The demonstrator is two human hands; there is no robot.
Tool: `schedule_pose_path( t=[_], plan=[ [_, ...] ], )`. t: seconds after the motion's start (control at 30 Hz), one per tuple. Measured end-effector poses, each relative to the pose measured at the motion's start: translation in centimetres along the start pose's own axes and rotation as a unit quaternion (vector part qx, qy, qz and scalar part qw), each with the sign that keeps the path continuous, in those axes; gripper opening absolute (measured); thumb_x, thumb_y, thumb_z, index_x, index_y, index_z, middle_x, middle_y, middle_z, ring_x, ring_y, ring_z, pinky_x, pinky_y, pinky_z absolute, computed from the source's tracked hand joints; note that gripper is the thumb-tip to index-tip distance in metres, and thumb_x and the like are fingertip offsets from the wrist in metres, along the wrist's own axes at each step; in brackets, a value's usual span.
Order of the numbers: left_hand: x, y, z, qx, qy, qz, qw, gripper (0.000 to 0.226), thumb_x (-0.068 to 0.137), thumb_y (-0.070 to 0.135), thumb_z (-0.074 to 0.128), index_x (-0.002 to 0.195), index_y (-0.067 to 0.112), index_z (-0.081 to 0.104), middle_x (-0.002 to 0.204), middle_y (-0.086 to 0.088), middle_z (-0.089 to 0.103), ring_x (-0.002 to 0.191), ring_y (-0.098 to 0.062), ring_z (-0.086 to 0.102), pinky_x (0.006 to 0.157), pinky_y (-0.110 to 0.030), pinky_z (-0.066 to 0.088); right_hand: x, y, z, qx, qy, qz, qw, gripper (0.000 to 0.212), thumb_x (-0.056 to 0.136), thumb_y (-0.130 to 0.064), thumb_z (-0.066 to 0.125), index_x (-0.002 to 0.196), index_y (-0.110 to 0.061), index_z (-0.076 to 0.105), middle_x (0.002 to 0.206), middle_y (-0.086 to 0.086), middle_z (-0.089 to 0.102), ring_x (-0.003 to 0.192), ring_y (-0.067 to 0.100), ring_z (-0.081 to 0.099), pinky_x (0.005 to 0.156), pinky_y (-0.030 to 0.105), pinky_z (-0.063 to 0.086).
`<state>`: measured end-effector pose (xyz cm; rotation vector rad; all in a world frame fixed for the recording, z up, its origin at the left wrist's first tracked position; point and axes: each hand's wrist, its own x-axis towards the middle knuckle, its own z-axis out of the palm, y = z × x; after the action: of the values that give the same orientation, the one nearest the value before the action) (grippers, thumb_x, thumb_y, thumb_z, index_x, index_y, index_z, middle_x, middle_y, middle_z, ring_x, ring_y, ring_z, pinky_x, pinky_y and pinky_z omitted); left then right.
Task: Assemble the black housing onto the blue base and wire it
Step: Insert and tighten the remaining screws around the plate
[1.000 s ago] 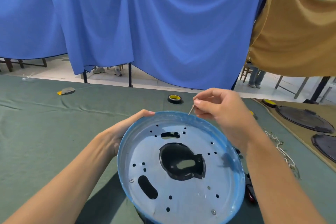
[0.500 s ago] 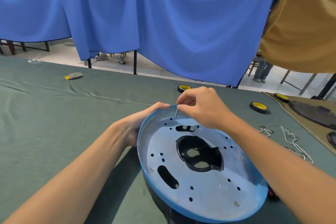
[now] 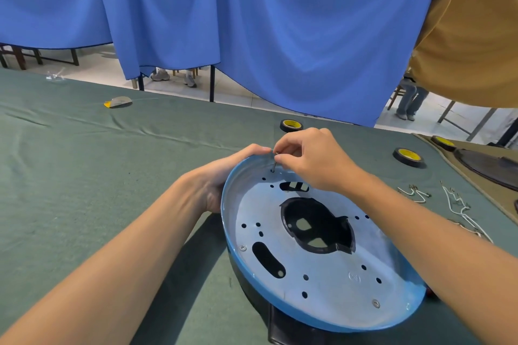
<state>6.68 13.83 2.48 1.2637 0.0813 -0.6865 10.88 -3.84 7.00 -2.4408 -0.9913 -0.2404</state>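
1. Head view: the blue base [image 3: 330, 288] sits tilted on the black housing [image 3: 283, 328], on a table covered with green cloth [image 3: 84, 176], its silvery inner face turned up.
2. The left hand [image 3: 224, 173] grips the base's far left rim, fingers curled over the edge.
3. The right hand [image 3: 311, 159] pinches a small screw [image 3: 274, 165] between thumb and forefinger, held upright with its tip at a hole just inside the far rim.
4. The housing shows under the near edge and through the large central opening.
5. Two tape rolls [image 3: 291, 125] [image 3: 408, 156] lie beyond the base; white wires [image 3: 459, 204] lie to its right.
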Motion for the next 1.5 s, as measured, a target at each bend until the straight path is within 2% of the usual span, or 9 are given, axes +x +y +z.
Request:
schedule_pose_path(
  t=[0.07,0.2,0.27,0.6,0.77,0.97,1.13,1.2,1.5],
  plan=[
    [0.3,0.0,-0.4,-0.002,-0.007,0.001,1.0,0.058,0.081,0.058,0.063,0.109,0.007,0.068,0.101,-0.015,0.068,0.081,-0.027,0.064,0.08,-0.038,0.049,0.0,0.0,-0.2,-0.018,-0.014,-0.018,1.0,0.011,0.089,-0.014,0.066,0.095,-0.013,0.075,0.076,-0.007,0.067,0.071,0.0,0.059,0.067,0.008,0.044],
    [0.7,-0.2,-0.7,-0.009,-0.011,-0.003,1.0,0.057,0.08,0.058,0.066,0.107,0.008,0.067,0.1,-0.013,0.067,0.08,-0.026,0.063,0.08,-0.038,0.048,-0.1,-0.2,0.1,-0.084,-0.058,-0.069,0.992,0.015,0.088,-0.01,0.065,0.097,-0.012,0.075,0.09,0.005,0.073,0.084,0.02,0.064,0.079,0.035,0.052],
    [0.6,-0.2,-0.6,-0.01,-0.007,0.0,1.0,0.056,0.081,0.058,0.065,0.106,0.008,0.066,0.099,-0.013,0.067,0.08,-0.026,0.062,0.081,-0.038,0.047,0.0,-0.3,0.2,-0.101,-0.073,-0.074,0.989,0.015,0.088,-0.012,0.064,0.098,-0.012,0.075,0.093,0.005,0.073,0.088,0.021,0.063,0.081,0.038,0.051],
    [0.8,-0.4,-0.7,-0.015,-0.019,0.018,1.0,0.051,0.087,0.057,0.056,0.094,0.009,0.073,0.09,-0.011,0.071,0.073,-0.024,0.067,0.073,-0.033,0.053,0.8,-0.5,0.0,-0.093,-0.11,-0.053,0.988,0.017,0.088,-0.006,0.064,0.094,-0.014,0.078,0.087,0.004,0.072,0.081,0.021,0.063,0.076,0.036,0.052],
    [0.9,-0.4,-0.9,-0.02,-0.018,0.017,0.999,0.05,0.084,0.057,0.061,0.095,0.009,0.072,0.092,-0.01,0.07,0.075,-0.023,0.066,0.076,-0.034,0.051,1.0,-0.7,0.5,-0.122,-0.094,-0.035,0.987,0.017,0.092,-0.023,0.064,0.084,-0.015,0.076,0.064,-0.002,0.059,0.058,0.017,0.052,0.053,0.027,0.038],
    [0.9,-0.5,-1.0,-0.02,-0.026,0.018,0.999,0.051,0.083,0.057,0.064,0.099,0.009,0.071,0.096,-0.01,0.07,0.078,-0.024,0.066,0.077,-0.035,0.052,1.0,-1.0,0.3,-0.182,-0.105,-0.02,0.977,0.044,0.097,-0.035,0.053,0.055,-0.022,0.047,0.053,0.002,0.049,0.054,0.022,0.048,0.053,0.034,0.04],
    [0.9,-0.5,-1.0,-0.02,-0.024,0.024,0.999,0.049,0.082,0.056,0.065,0.1,0.01,0.07,0.095,-0.011,0.069,0.077,-0.024,0.065,0.075,-0.034,0.052,0.8,-1.2,-0.6,-0.138,-0.138,-0.04,0.98,0.011,0.091,-0.024,0.063,0.09,-0.016,0.072,0.085,0.001,0.068,0.08,0.02,0.062,0.074,0.038,0.053],
    [0.9,-0.5,-0.9,-0.021,-0.024,0.02,0.999,0.051,0.081,0.056,0.066,0.101,0.009,0.07,0.095,-0.011,0.069,0.076,-0.024,0.065,0.075,-0.034,0.052,0.8,-1.2,-0.5,-0.131,-0.139,-0.048,0.98,0.013,0.092,-0.014,0.062,0.097,-0.015,0.074,0.089,0.0,0.066,0.084,0.021,0.061,0.077,0.037,0.053],
    [1.1,-0.5,-1.1,-0.02,-0.035,0.02,0.999,0.05,0.079,0.057,0.066,0.094,0.01,0.073,0.092,-0.01,0.071,0.074,-0.023,0.066,0.073,-0.032,0.053,0.9,-1.2,0.4,-0.17,-0.116,-0.039,0.978,0.022,0.097,-0.027,0.056,0.078,-0.02,0.063,0.07,0.003,0.061,0.063,0.02,0.056,0.056,0.028,0.041]
  ],
)
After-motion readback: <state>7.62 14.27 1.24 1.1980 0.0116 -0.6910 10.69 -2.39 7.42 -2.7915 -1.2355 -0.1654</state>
